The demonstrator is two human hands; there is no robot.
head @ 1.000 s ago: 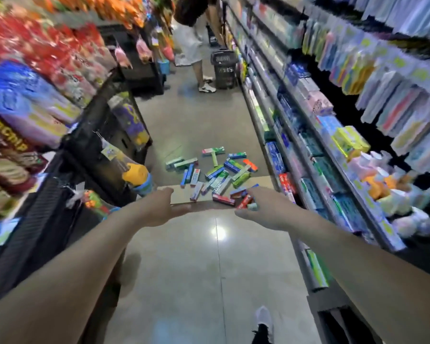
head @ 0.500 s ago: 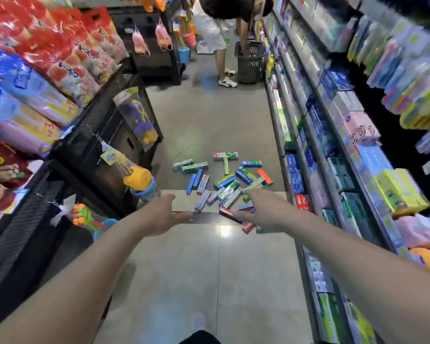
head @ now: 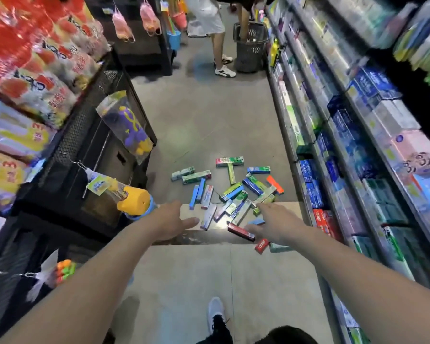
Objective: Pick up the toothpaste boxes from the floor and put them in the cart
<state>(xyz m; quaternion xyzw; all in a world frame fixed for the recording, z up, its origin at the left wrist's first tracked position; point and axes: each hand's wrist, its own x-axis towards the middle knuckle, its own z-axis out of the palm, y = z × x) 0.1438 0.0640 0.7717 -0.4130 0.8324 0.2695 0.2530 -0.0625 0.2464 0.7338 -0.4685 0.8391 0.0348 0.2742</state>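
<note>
The view has closed in on the scattered toothpaste boxes (head: 230, 192), now at frame centre on the floor (head: 204, 115). Left hand (head: 168, 220) and right hand (head: 274, 225) reach forward, fingers relaxed, holding nothing. No cart visible; pickup hasn't begun.

Both arms reach forward, left hand (head: 170, 220) and right hand (head: 274, 224) open above scattered toothpaste boxes (head: 230, 192) on the aisle floor (head: 209, 115); basket (head: 250, 49) far.
</note>
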